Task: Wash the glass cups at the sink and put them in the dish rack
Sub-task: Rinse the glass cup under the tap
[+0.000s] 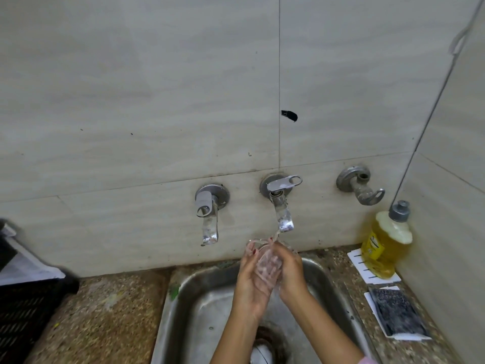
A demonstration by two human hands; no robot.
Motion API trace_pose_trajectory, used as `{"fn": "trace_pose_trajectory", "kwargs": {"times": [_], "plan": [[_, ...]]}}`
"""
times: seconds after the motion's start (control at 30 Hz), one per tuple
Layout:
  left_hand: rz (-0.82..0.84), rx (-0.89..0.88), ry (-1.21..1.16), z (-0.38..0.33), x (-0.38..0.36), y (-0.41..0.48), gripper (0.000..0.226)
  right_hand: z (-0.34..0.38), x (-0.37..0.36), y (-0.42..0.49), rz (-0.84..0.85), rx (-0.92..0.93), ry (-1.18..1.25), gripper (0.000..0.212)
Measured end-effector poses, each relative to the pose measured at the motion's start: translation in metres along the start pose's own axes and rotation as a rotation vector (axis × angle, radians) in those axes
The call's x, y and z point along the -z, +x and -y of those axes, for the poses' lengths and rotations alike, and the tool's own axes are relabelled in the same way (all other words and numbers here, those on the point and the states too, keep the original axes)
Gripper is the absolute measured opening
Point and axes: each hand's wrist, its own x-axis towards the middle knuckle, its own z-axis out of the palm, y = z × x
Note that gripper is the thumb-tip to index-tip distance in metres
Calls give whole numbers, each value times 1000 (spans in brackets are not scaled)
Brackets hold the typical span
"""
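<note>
A clear glass cup (265,261) is held over the far end of a steel sink (189,306), just under the middle tap (282,206), where a thin stream of water meets its rim. The left hand (252,282) wraps the cup from the left, its grip closed around the wall with the fingers showing through the glass. The right hand (290,269) closes on the cup from the right, its fingertips up at the rim. The cup tilts with its mouth toward the far wall.

The sink is a dull, scuffed rectangle with rounded corners; its basin holds only the drain at the near end, partly hidden by the forearms. Around it runs a speckled stone counter (110,316), brown and rough-looking, with open room to the left of the sink.

Three metal taps stick out of the pale tiled wall: the left tap (208,214), the middle one, and a crusted right tap (363,187).

On the right strip of counter a yellow soap bottle (383,248) with a grey cap stands on a white slotted tray (367,271), close to the corner. Nearer, a dark scrub pad (396,311) lies flat on a white card.

At the far left edge a black slatted dish rack (23,308) sits on the counter, blurred; what is inside cannot be told.
</note>
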Motion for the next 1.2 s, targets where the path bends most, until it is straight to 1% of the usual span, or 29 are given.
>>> {"fn": "trace_pose_trajectory", "kwargs": {"times": [0.07, 0.1, 0.17, 0.2, 0.27, 0.3, 0.33, 0.37, 0.4, 0.47, 0.5, 0.53, 0.6, 0.67, 0.73, 0.77, 0.8, 0.83, 0.87, 0.9, 0.93, 1.0, 1.03, 1.1, 1.17, 1.2], "plan": [[18, -40, 102, 0, -5, 2, 47, 5, -2, -2, 43, -68, 106, 7], [-2, -65, 199, 1, -6, 2, 53, 7, -3, -4, 54, -89, 158, 4], [-70, -140, 538, 2, -6, 3, 63, 9, -2, -5, 45, -121, 228, 11], [-66, -200, 735, 3, -5, 3, 66, 8, -1, -4, 43, -133, 255, 13], [30, -346, 1052, 6, -2, -1, 70, 4, 0, -3, 27, -167, 324, 17], [78, -410, 1163, 6, 1, -4, 68, 1, 0, -3, 36, -186, 359, 20], [97, -468, 1233, 6, 4, -5, 66, 1, 0, -2, 50, -188, 374, 19], [89, -514, 1250, 5, 7, -6, 62, 1, -2, -2, 59, -169, 368, 16], [58, -550, 1221, 4, 10, -4, 58, 1, -3, -2, 75, -133, 353, 19], [-48, -588, 1100, -1, 14, 1, 46, 1, -3, -2, 108, -98, 283, 35], [-98, -593, 1049, -3, 14, 4, 38, 1, -1, -3, 108, -108, 241, 38], [-142, -595, 1028, -5, 14, 5, 30, -1, 2, -4, 97, -120, 180, 36], [-170, -622, 1066, -10, 15, 7, 25, 0, 7, -10, 88, -147, 33, 31], [-102, -629, 1190, -12, 18, 6, 23, 3, 11, -15, 106, -184, -63, 26], [40, -619, 1401, -13, 16, 3, 13, 8, 13, -21, 99, -269, -88, 19], [115, -632, 1535, -14, 14, 1, 11, 9, 15, -21, 71, -315, -88, 22], [176, -682, 1684, -14, 11, -1, 17, 9, 16, -20, 39, -352, -82, 26], [217, -772, 1797, -14, 9, -1, 26, 10, 18, -19, 7, -374, -52, 28], [240, -875, 1850, -13, 8, 0, 33, 10, 18, -18, -21, -391, 17, 28], [255, -946, 1845, -10, 5, -1, 38, 8, 20, -15, -41, -411, 96, 27], [264, -976, 1815, -8, 2, -1, 41, 9, 20, -13, -69, -436, 185, 27], [306, -991, 1769, -3, 5, -1, 40, 12, 19, -14, -87, -434, 273, 27], [319, -1004, 1781, -3, 9, 0, 36, 14, 18, -13, -75, -399, 256, 28], [282, -991, 1760, -4, 19, 4, 34, 18, 16, -13, -39, -302, 180, 26], [255, -904, 1717, -6, 27, 5, 37, 15, 15, -9, -57, -237, 72, 25], [266, -815, 1696, -7, 27, 5, 37, 13, 15, -7, -90, -181, -4, 24]]}}
